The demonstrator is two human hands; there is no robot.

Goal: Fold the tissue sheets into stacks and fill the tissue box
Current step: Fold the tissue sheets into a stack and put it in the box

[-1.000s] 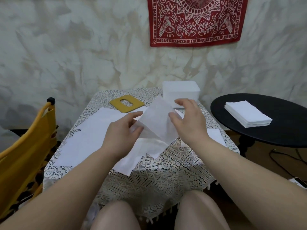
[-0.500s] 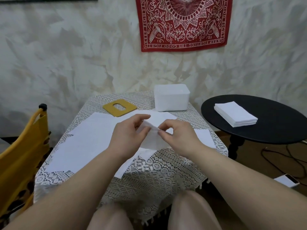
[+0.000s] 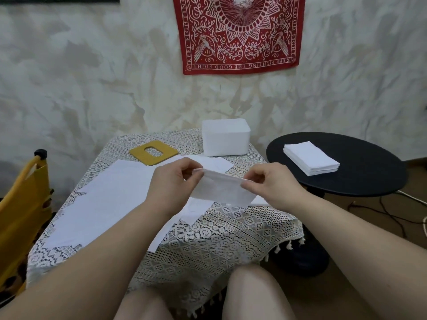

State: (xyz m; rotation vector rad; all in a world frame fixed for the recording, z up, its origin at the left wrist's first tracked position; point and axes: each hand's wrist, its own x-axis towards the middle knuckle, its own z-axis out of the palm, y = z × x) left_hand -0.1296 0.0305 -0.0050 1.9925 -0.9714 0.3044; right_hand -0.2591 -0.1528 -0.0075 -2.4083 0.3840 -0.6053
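Where the lace-covered table [image 3: 208, 241] fills the middle, loose tissue sheets [image 3: 104, 204] lie spread over its left half, partly hidden by the forearms. White tissue box [image 3: 226, 137]: far edge, contents not visible. Yellow lid [image 3: 153, 153]: beside it. Folded tissue [image 3: 223, 189]: held above the table, left hand [image 3: 175, 181] and right hand [image 3: 270, 188] each pinching an upper corner; fingertips partly concealed.

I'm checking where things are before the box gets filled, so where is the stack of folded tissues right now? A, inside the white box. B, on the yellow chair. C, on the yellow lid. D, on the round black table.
D: the stack of folded tissues lies on the round black table, apart from the white box.
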